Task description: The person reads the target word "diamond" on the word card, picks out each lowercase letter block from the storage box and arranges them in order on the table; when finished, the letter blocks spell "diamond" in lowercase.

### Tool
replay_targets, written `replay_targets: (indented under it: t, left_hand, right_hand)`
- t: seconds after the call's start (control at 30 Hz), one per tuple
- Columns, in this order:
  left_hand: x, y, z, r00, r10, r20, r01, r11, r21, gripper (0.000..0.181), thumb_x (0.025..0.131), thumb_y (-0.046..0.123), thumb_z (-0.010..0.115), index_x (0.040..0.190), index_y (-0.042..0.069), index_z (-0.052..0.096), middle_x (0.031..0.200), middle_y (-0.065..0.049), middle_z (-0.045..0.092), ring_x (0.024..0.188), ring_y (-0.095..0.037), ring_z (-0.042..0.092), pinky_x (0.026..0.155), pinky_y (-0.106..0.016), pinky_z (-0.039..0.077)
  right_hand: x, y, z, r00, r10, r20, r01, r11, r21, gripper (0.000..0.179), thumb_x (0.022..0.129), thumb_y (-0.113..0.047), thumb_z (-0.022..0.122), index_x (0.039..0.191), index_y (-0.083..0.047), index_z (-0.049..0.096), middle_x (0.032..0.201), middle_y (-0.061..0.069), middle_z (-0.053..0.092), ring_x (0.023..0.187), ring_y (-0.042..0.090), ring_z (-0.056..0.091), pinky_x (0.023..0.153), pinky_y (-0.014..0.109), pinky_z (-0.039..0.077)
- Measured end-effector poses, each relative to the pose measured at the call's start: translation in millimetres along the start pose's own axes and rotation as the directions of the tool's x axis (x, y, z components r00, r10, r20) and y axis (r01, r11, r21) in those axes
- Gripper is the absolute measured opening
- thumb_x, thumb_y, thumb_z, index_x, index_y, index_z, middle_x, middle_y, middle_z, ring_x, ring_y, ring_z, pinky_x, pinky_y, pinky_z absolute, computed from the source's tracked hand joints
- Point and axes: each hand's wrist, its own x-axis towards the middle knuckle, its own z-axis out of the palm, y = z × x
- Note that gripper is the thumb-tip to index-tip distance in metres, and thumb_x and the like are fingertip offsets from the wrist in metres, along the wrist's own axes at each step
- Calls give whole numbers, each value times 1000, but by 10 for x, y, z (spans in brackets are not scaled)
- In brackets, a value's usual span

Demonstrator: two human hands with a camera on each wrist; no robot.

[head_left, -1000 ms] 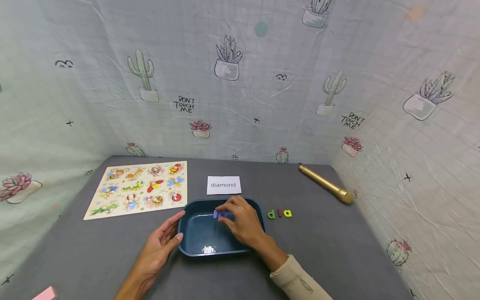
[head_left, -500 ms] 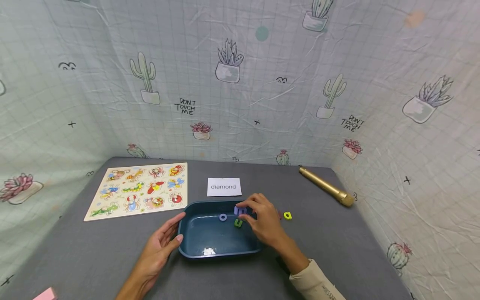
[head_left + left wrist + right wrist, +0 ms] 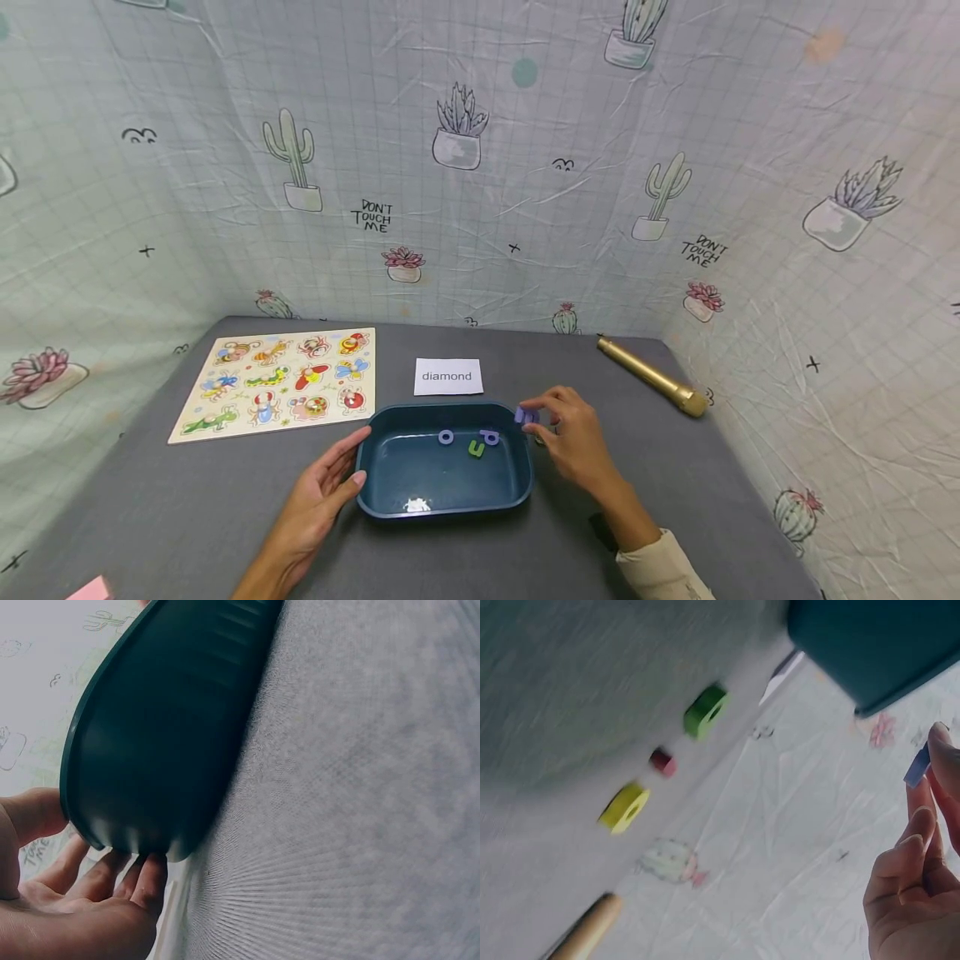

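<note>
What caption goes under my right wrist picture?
A right hand pinches a small purple letter, while a green letter, red piece and yellow letter sit in a row.

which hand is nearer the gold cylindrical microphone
Right. The right hand is left of the gold cylindrical microphone, toward the person; the left hand is farther left, touching the blue rectangular tray.

We rested our left hand (image 3: pixel 318 492) against the tray's (image 3: pixel 397 479) left end, thumb at the rim and fingers along the outer wall. Our right hand (image 3: pixel 573 437) hung raised at the tray's right end, thumb and fingertips in a pinch, its forearm (image 3: pixel 632 518) slanting up from the tray's near right.
</note>
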Motion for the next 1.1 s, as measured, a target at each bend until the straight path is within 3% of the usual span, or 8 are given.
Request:
replay_targets:
  t: [0.1, 0.33, 0.47, 0.73, 0.97, 1.1]
  left_hand:
    - [6, -6, -1, 1000, 7, 1, -7, 1000, -2, 62, 107, 21, 66, 163, 20, 39, 174, -4, 32, 164, -23, 22, 105, 1, 32]
    - [7, -18, -6, 999, 37, 11, -37, 999, -4, 62, 107, 19, 65, 164, 18, 39, 174, -6, 32, 163, -26, 22, 105, 1, 32]
    - [6, -18, -2, 999, 37, 8, -37, 999, -3, 62, 106, 19, 66, 163, 18, 40, 173, -7, 33, 162, -25, 23, 105, 1, 32]
    - [-1, -25, 0, 999, 38, 3, -38, 999, 10, 62, 106, 19, 66, 163, 19, 41, 173, -5, 34, 153, -8, 32, 107, 0, 32]
    - [3, -19, -3, 999, 32, 2, -32, 999, 2, 62, 106, 19, 66, 163, 19, 41, 173, -6, 33, 162, -23, 25, 104, 2, 32]
    - [4, -20, -1, 1000, 30, 4, -30, 1000, -1, 62, 106, 19, 66, 163, 19, 41, 173, -6, 33, 163, -25, 23, 104, 2, 32]
  right_hand:
    - [-11, 87, -70, 1000, -3, -14, 3, 1000, -15, 29, 81, -8, 92, 107, -14, 82, 96, 3, 69, 78, 18, 60, 68, 25, 49]
    - [-61, 312, -175, 995, -41, -86, 36, 998, -58, 34, 73, -1, 95, 103, -10, 82, 93, 6, 70, 71, 16, 57, 62, 23, 45]
    - [-110, 434, -249, 996, -21, -91, 14, 997, -77, 36, 71, 1, 96, 102, -9, 82, 93, 6, 71, 70, 16, 55, 60, 22, 41]
    - [-204, 699, -385, 995, 95, -29, -98, 989, -110, 31, 74, -2, 94, 102, -10, 82, 95, 5, 73, 71, 12, 54, 61, 24, 41]
    - [-230, 886, -445, 981, 184, 59, -174, 974, -145, 29, 77, -2, 93, 103, -10, 83, 95, 4, 71, 74, 11, 55, 64, 27, 43]
    - [-221, 965, -479, 965, 234, 122, -212, 963, -169, 27, 79, -3, 91, 103, -9, 82, 92, 6, 68, 76, 14, 56, 67, 31, 44]
